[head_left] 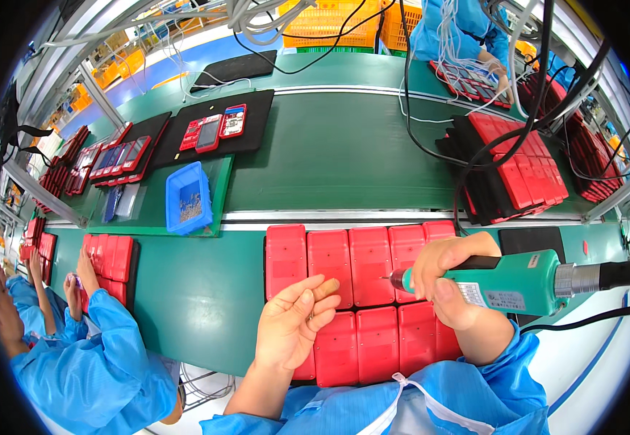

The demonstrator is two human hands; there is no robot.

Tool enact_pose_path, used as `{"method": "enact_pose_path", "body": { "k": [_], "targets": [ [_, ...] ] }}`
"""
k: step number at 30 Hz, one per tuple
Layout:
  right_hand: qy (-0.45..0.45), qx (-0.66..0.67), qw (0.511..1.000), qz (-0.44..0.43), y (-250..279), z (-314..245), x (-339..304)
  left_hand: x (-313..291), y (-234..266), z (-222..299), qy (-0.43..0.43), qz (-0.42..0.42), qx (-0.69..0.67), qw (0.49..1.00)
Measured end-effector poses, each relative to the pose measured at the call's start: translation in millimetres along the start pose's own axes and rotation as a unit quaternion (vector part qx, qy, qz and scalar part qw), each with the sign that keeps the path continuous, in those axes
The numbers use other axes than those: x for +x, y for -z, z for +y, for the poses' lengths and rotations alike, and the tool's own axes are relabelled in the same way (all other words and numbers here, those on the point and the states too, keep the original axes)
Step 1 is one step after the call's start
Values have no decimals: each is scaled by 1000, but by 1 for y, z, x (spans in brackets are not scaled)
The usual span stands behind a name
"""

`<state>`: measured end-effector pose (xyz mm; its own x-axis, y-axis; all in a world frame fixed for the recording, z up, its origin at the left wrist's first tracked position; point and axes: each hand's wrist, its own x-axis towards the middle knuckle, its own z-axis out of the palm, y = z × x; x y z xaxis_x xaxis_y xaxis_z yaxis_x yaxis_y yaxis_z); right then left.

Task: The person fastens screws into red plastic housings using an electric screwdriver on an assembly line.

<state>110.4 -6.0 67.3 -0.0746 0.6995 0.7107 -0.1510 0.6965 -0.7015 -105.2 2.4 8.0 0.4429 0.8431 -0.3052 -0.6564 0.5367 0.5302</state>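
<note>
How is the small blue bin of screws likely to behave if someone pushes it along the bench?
The blue bin looks like thin plastic with a flat base, so it would probably slide rather than tip. Only a small heap of screws lies inside, so it is likely light. The loose screws would probably shift and rattle if shoved quickly.

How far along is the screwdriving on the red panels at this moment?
Done: cannot tell; screws are too small to see. In hand: right hand grips the green electric screwdriver, bit at a top-row panel of the red panels; left hand rests on them. Left: unclear.
</note>
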Motion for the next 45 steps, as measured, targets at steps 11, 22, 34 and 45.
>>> {"method": "enact_pose_path", "body": {
  "k": [11,22,34,45],
  "targets": [
    [-10,-53,998,-38,-4,1,4,-3,1,-1,-4,27,-40,999],
    [-26,-68,996,-42,-7,2,4,-3,10,-4,-8,45,-94,995],
    [-76,-108,991,6,-10,17,13,2,0,-2,-3,54,-18,998],
    [-66,-157,985,-36,-13,11,8,-1,5,-9,-5,-7,49,999]
  ]
}}
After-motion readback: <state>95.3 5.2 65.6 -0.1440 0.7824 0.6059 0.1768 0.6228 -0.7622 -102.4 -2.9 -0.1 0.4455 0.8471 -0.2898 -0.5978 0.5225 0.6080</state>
